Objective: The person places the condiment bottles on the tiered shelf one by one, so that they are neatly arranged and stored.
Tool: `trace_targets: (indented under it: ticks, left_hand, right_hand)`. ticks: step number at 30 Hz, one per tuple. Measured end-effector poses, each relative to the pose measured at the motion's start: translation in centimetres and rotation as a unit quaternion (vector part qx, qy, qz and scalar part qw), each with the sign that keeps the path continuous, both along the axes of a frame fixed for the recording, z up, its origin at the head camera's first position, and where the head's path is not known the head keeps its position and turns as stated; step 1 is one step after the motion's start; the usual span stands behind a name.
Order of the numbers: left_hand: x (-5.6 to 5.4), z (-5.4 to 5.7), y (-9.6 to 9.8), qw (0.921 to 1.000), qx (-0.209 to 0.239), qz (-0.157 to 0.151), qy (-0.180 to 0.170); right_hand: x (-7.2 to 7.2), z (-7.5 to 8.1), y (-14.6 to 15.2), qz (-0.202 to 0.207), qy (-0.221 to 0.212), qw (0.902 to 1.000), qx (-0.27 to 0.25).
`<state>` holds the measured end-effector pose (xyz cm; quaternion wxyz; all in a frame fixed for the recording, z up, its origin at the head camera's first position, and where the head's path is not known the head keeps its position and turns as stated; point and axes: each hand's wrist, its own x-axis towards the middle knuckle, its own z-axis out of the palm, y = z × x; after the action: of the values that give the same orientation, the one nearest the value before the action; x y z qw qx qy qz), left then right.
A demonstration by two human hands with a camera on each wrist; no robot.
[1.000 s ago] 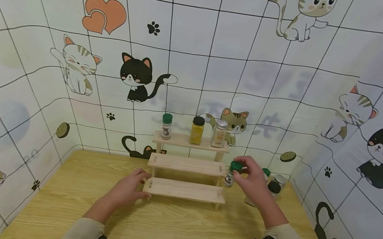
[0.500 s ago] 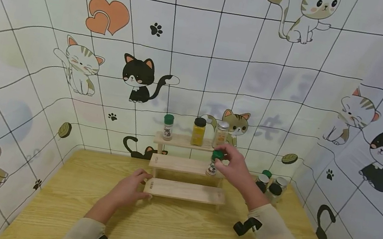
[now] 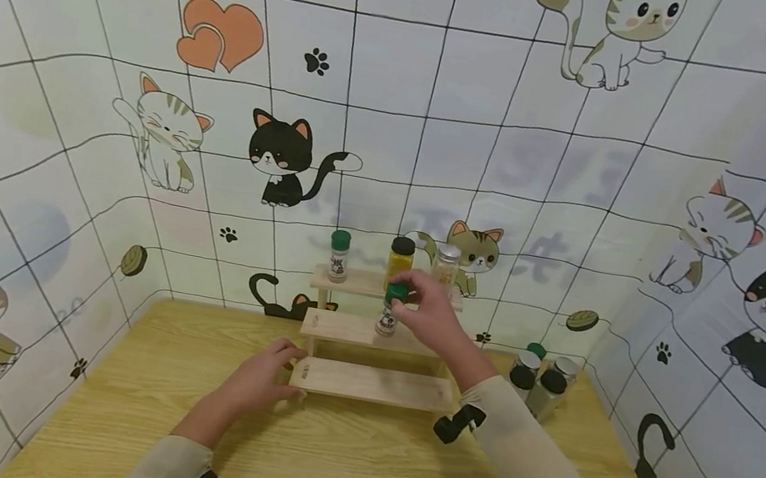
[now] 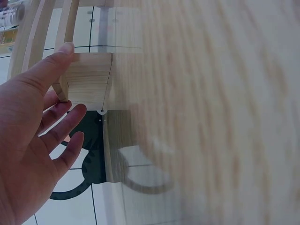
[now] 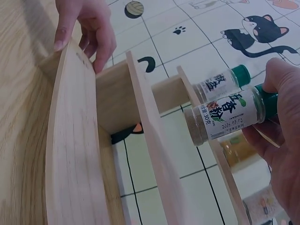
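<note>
My right hand [image 3: 434,317] holds a spice bottle [image 5: 222,117] by its green cap, fingertips and thumb round it. Upright in the head view, that bottle is over the middle tier of a small three-tier wooden rack [image 3: 374,385]; in the right wrist view its base looks apart from the boards. At the left end of the lowest board, my left hand [image 3: 259,379] grips the rack, thumb at the front edge and fingertips at the back one. Along the top tier stand a green-capped bottle [image 3: 338,257], a black-capped yellow jar [image 3: 401,255] and a silver-capped jar [image 3: 446,263].
Several more spice jars [image 3: 546,391] with black, silver and green lids cluster on the wooden table [image 3: 330,467] at the right. A cat-patterned white cloth [image 3: 383,146] forms the wall behind and at both sides.
My right hand has carried the green-capped spice bottle leftward from beside the rack to over the middle tier's centre. The left hand keeps its grip on the rack.
</note>
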<state>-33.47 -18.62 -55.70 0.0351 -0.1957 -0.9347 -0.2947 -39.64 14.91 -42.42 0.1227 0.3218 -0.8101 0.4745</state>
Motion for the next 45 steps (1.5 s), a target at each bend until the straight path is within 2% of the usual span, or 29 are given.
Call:
trace_targets:
  ticks: [7, 15, 22, 30, 38, 45]
  left_hand:
    - [-0.2, -0.2, 0.0, 1.0, -0.002, -0.001, 0.004]
    - [-0.2, 0.0, 0.1, 1.0, 0.0, -0.001, -0.001]
    - [-0.2, 0.1, 0.1, 1.0, -0.002, -0.001, -0.007]
    - [-0.5, -0.2, 0.0, 0.9999, -0.009, -0.005, 0.0]
    - [-0.5, -0.2, -0.2, 0.9999, -0.005, -0.011, -0.003]
    - [-0.5, -0.3, -0.5, 0.9999, 0.0, -0.01, -0.005]
  right_hand:
    - [-0.8, -0.3, -2.8, 0.014, -0.02, 0.9997, -0.005]
    - [-1.2, 0.1, -6.0, 0.027, -0.016, 0.9994, 0.012]
    - [-1.7, -0.3, -8.0, 0.037, -0.041, 0.9984, 0.006]
    - [-2.6, -1.2, -9.3, 0.046, -0.044, 0.9979, 0.016]
    - [-2.3, -1.8, -10.0, 0.031, -0.062, 0.9975, 0.013]
    - [-2.1, -2.0, -10.6, 0.034, -0.062, 0.9974, 0.012]
